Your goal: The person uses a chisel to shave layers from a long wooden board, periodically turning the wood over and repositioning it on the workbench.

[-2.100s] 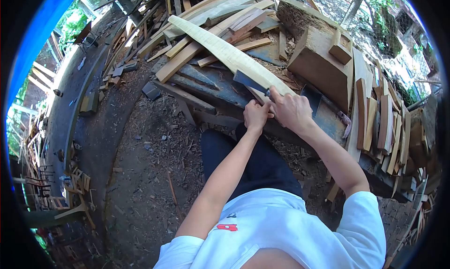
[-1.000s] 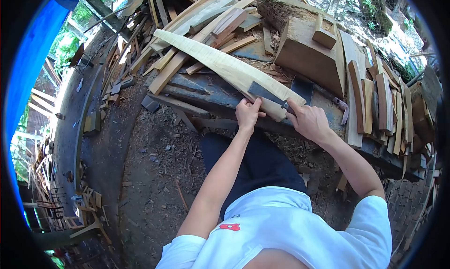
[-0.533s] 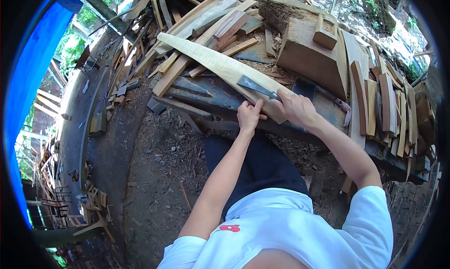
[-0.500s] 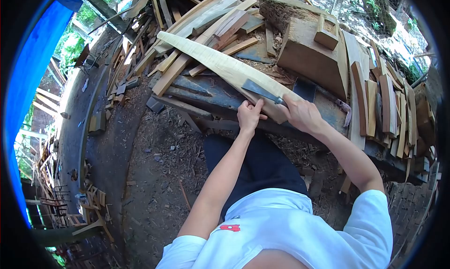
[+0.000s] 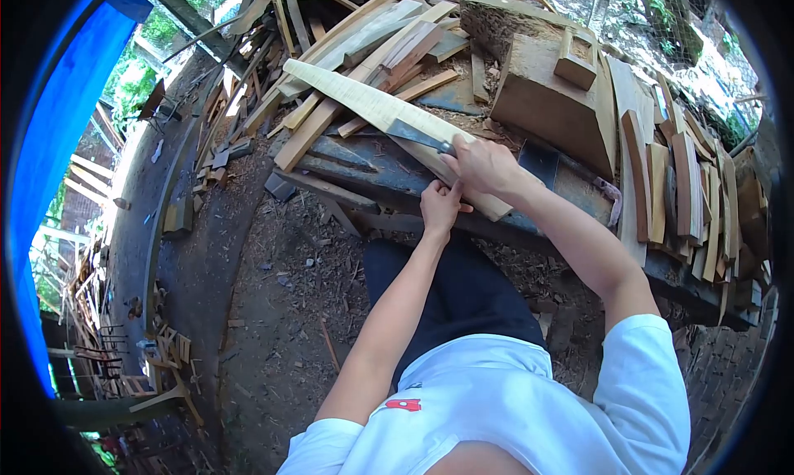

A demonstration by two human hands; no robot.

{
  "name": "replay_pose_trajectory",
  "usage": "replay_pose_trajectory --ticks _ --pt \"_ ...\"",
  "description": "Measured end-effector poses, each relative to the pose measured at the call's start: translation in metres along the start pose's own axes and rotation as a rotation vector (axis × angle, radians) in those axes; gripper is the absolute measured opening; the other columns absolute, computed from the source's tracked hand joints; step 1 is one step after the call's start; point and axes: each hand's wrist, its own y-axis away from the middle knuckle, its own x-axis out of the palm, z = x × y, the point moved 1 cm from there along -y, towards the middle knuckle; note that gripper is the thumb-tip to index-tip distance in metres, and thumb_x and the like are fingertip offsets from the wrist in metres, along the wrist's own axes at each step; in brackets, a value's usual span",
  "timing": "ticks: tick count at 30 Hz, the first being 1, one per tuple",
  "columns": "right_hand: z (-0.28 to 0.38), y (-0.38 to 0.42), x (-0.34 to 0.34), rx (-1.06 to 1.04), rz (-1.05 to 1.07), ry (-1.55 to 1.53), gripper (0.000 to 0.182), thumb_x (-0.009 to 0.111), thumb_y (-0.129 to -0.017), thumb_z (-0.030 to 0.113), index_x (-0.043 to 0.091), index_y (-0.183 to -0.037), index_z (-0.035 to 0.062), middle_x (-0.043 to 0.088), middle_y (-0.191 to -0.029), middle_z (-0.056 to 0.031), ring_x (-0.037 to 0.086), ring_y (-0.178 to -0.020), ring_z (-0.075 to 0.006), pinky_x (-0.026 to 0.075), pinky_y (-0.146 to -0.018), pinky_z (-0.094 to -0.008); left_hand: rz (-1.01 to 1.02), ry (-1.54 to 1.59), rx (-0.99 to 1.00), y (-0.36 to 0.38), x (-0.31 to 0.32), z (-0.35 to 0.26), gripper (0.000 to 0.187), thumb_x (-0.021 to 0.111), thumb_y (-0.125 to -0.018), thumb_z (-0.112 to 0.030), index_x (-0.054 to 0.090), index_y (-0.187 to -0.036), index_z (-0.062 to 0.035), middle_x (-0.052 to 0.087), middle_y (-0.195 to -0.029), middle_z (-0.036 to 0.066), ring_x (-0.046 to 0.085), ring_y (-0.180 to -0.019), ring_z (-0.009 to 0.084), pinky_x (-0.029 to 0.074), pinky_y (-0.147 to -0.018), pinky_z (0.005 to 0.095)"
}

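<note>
A long pale wooden board (image 5: 351, 94), narrow at its far end, lies slanted across the workbench and some timber pieces. My right hand (image 5: 486, 169) is closed around the handle of a flat-bladed hand tool (image 5: 416, 136), whose dark blade widens away from the metal collar and lies over the board's face. Most of the handle is hidden by my fingers. My left hand (image 5: 441, 208) pinches the near edge of the board, just below my right hand, with its fingertips partly out of sight.
A dark workbench (image 5: 385, 175) carries stacked timber offcuts (image 5: 405, 49) at the far left. A big wooden block (image 5: 550, 103) stands behind the board, with a small wooden piece (image 5: 576, 61) on top. Several curved slats (image 5: 685, 185) lean at the right. Chips cover the ground (image 5: 285, 309).
My right hand has slid the flat-bladed hand tool up and to the left along the board. My left hand stays on the board's edge, nearly in the same place.
</note>
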Motion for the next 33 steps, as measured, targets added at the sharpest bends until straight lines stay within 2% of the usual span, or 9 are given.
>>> replay_pose_trajectory --ticks 7,10,12,15,19,22,28,30,33 --pt "-0.034 0.105 -0.038 0.197 0.131 0.103 0.039 0.054 -0.094 0.042 0.054 -0.101 0.0028 0.069 -0.082 -0.0224 0.069 -0.078 -0.0389 0.056 -0.066 -0.0482 0.064 0.103 0.033 0.001 0.000 -0.003 0.031 0.072 -0.088 -0.023 0.057 -0.091 0.0032 0.055 -0.064 0.000 0.050 -0.049 0.0052 0.056 -0.047 0.0258" --pt "-0.018 0.066 -0.039 0.199 0.138 0.097 0.040 0.054 -0.095 0.042 0.054 -0.101 0.0029 0.069 -0.082 -0.0220 0.069 -0.077 -0.0382 0.056 -0.065 -0.0473 0.085 0.096 0.032 0.001 -0.001 -0.005 0.031 0.073 -0.088 -0.023 0.057 -0.092 0.0037 0.054 -0.063 0.000 0.050 -0.049 0.0052 0.055 -0.046 0.0257" --pt "-0.015 0.013 -0.016 0.084 0.008 0.094 0.040 0.054 -0.095 0.042 0.055 -0.103 0.0027 0.070 -0.082 -0.0199 0.070 -0.076 -0.0372 0.056 -0.066 -0.0467 0.083 0.037 0.027 0.000 -0.003 -0.005 0.032 0.072 -0.089 -0.024 0.056 -0.093 0.0039 0.054 -0.063 0.000 0.050 -0.049 0.0054 0.055 -0.046 0.0260" --pt "0.011 -0.071 -0.004 0.060 0.003 0.032 0.043 0.051 -0.096 0.044 0.056 -0.106 0.0025 0.070 -0.089 -0.0192 0.070 -0.083 -0.0374 0.056 -0.070 -0.0463 0.089 0.043 0.038 0.000 -0.003 -0.001 0.030 0.071 -0.090 -0.024 0.057 -0.094 0.0028 0.051 -0.060 -0.001 0.049 -0.048 0.0059 0.054 -0.045 0.0263" --pt "0.027 -0.103 -0.005 0.053 0.027 -0.006 0.045 0.047 -0.097 0.046 0.055 -0.107 0.0021 0.069 -0.095 -0.0220 0.069 -0.090 -0.0380 0.056 -0.073 -0.0465 0.028 -0.014 0.051 0.004 -0.002 -0.005 0.029 0.070 -0.090 -0.023 0.057 -0.093 0.0031 0.052 -0.060 -0.001 0.050 -0.048 0.0062 0.054 -0.045 0.0261" --pt "0.004 -0.058 0.000 0.011 -0.018 0.032 0.043 0.049 -0.097 0.044 0.055 -0.106 0.0022 0.069 -0.091 -0.0227 0.069 -0.085 -0.0392 0.056 -0.070 -0.0476 0.053 0.009 0.030 0.001 -0.002 -0.004 0.029 0.070 -0.090 -0.022 0.057 -0.093 0.0038 0.056 -0.063 0.001 0.051 -0.048 0.0067 0.054 -0.045 0.0265" --pt "-0.031 0.072 -0.039 0.112 0.130 0.126 0.040 0.052 -0.096 0.042 0.052 -0.104 0.0030 0.068 -0.072 -0.0218 0.069 -0.071 -0.0390 0.056 -0.063 -0.0488 0.073 0.035 0.052 0.000 -0.003 -0.002 0.031 0.069 -0.091 -0.022 0.057 -0.094 0.0051 0.057 -0.063 0.002 0.052 -0.047 0.0075 0.052 -0.043 0.0256" --pt "-0.026 0.071 -0.040 0.118 0.162 0.127 0.040 0.052 -0.096 0.042 0.052 -0.104 0.0030 0.068 -0.071 -0.0215 0.069 -0.071 -0.0383 0.056 -0.063 -0.0485 0.067 -0.026 0.060 0.000 -0.003 0.003 0.039 0.070 -0.089 -0.032 0.056 -0.097 0.0038 0.066 -0.063 0.006 0.066 -0.048 0.0163 0.047 -0.046 0.0261" --pt "-0.014 0.025 -0.035 0.043 0.082 0.173 0.041 0.051 -0.096 0.043 0.052 -0.106 0.0030 0.068 -0.073 -0.0200 0.069 -0.071 -0.0380 0.056 -0.061 -0.0474 0.067 -0.052 0.058 0.003 -0.001 -0.002 0.036 0.070 -0.090 -0.028 0.057 -0.096 0.0046 0.062 -0.062 0.004 0.061 -0.047 0.0126 0.050 -0.046 0.0256"
